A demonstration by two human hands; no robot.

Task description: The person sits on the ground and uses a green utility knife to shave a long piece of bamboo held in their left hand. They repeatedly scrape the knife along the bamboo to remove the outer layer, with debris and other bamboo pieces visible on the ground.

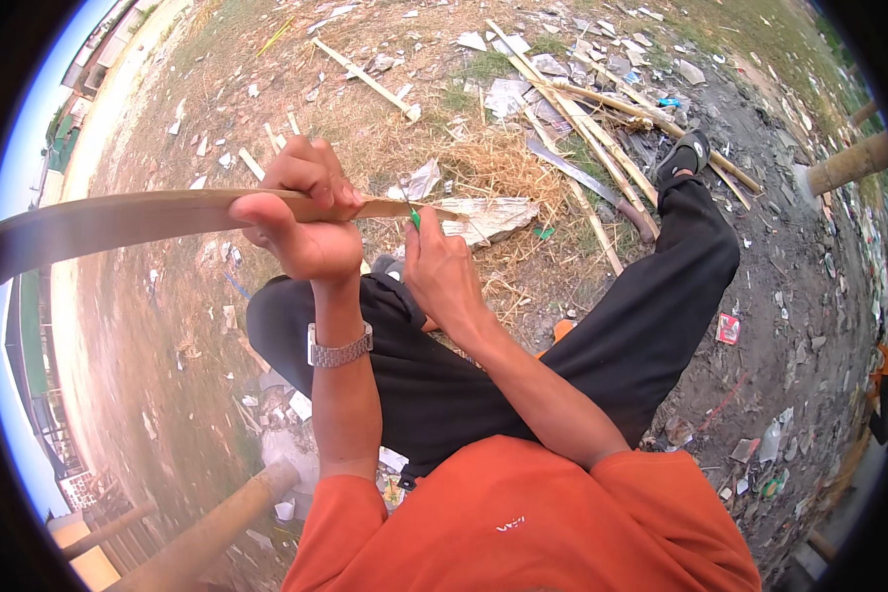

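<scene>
A long, flat bamboo strip (128, 219) stretches from the left rim to a narrowing end in front of me. My left hand (311, 212) is closed around it near that end, thumb on the near side. In my right hand (444, 271) is a small green-handled tool (414, 215) with a thin metal tip, gripped between the fingers. The tip meets the strip close to its narrow end; whether it cuts into the wood I cannot tell. Under that end, a pale weathered board (498, 219) lies on the ground.
A machete (587, 180) lies on the ground beside a pile of bamboo pieces (607, 138) at the far right. Dry straw shavings (508, 163) and litter surround my feet. Thick bamboo poles stand at the right (853, 166) and lower left (227, 518).
</scene>
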